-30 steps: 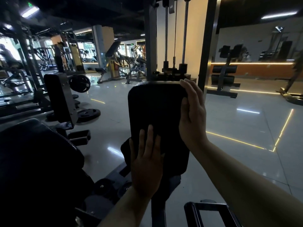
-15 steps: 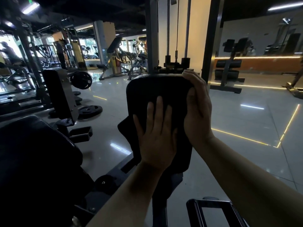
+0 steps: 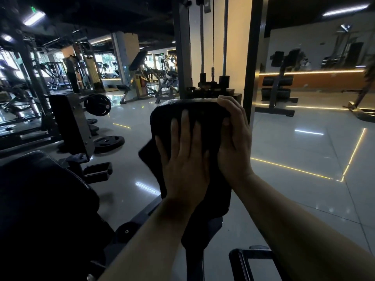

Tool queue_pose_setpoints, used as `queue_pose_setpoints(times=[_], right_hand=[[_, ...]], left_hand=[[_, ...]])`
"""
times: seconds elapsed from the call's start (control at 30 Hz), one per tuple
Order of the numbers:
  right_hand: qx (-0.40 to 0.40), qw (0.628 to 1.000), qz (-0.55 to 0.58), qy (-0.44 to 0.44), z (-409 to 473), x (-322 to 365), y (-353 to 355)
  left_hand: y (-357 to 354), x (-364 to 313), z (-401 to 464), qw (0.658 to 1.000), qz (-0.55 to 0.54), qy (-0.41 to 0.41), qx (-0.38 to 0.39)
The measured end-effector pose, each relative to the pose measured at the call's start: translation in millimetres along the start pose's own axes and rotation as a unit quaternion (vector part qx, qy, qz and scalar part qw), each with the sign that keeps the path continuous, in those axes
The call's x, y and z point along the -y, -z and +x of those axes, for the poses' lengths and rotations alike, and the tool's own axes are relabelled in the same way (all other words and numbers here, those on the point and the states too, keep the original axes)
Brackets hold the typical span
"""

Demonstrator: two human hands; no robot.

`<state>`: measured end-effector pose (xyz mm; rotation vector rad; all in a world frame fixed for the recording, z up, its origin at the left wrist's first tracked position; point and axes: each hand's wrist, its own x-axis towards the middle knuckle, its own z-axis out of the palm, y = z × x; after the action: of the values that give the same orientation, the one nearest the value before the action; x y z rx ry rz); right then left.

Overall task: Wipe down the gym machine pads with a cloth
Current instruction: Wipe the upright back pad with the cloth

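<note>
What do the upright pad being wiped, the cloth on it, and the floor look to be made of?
Black upright pad: probably vinyl-covered foam, with a faint pebbled sheen along its top edge. Dark cloth: soft fabric, limp and matte; weave unreadable. Pale glossy floor: polished tile, with mirror reflections and visible joints.

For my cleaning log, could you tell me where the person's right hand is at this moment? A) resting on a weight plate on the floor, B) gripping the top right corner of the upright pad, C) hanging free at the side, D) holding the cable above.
B: the right hand curls over the upright pad's top right corner.
</note>
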<state>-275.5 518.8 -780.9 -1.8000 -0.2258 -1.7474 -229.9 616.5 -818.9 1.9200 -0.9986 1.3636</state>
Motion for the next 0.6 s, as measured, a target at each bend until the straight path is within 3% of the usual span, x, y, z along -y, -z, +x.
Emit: queue_pose_setpoints(times=[0.17, 0.6], right_hand=[[-0.005, 0.999, 0.033, -0.01, 1, 5, 0], [-0.014, 0.999, -0.051, -0.005, -3, 2, -3]], left_hand=[[5, -6, 40, 1.0, 0.012, -0.014, -0.002], [-21, 0, -100, 0.992, 0.044, -0.075, 0.088]])
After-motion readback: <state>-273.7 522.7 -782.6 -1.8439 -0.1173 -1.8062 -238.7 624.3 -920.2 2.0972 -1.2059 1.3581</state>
